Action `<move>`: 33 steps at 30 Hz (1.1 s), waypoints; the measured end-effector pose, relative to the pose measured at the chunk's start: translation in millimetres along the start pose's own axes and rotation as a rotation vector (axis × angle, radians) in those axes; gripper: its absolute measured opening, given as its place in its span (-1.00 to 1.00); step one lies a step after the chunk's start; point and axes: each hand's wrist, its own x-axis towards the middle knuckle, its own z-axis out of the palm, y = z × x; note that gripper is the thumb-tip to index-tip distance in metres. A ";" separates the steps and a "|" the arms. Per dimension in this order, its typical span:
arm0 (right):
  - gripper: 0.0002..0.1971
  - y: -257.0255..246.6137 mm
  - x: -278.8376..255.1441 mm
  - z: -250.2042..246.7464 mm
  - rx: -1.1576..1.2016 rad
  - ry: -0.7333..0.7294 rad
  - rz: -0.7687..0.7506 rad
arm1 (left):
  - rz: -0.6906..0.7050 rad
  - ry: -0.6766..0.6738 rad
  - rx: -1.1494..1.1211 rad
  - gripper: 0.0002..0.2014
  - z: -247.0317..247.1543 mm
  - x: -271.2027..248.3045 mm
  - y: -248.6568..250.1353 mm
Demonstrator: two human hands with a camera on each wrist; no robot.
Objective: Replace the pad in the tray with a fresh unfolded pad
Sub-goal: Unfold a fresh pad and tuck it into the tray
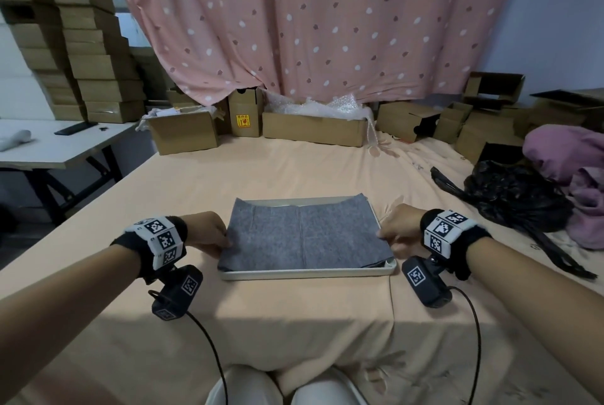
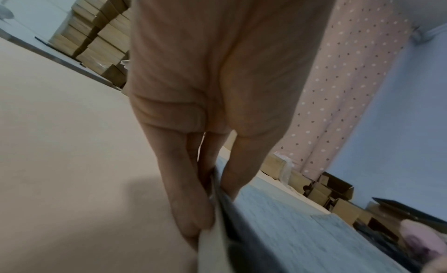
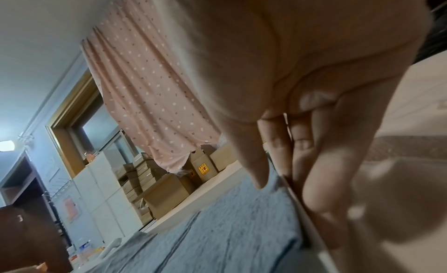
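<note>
Grey felt pad (image 1: 304,234) spread in pale tray (image 1: 307,274) on peach-sheeted bed (image 1: 294,323), far corners riding over rim. Left hand (image 1: 209,234), right hand (image 1: 397,230) pinching opposite side edges, fingers (image 2: 191,206) pressed together; likely squaring pad inside rim.

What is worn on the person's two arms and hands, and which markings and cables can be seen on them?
Both forearms are bare, with no sleeves or gloves on the left hand and right hand. Each wrist carries a black fabric band with white blocks printed with black square codes, and below it a small black camera box, also code-marked, trailing a thin black cable.
</note>
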 end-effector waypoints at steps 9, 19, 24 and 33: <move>-0.67 -4.8 -6.7 6.8 -0.299 0.088 -0.028 | -0.035 0.066 0.166 -0.84 2.7 -1.9 12.2; -0.58 -15.4 5.9 11.1 -0.527 0.055 -0.003 | -0.032 0.131 0.336 -0.78 10.7 10.9 10.8; -0.58 -15.0 7.0 14.9 -0.592 0.076 0.008 | -0.020 0.145 0.401 -0.82 11.7 11.0 12.0; -0.70 -18.3 -16.7 16.8 -0.689 0.129 -0.081 | 0.006 0.147 0.350 -0.68 11.6 -2.4 10.1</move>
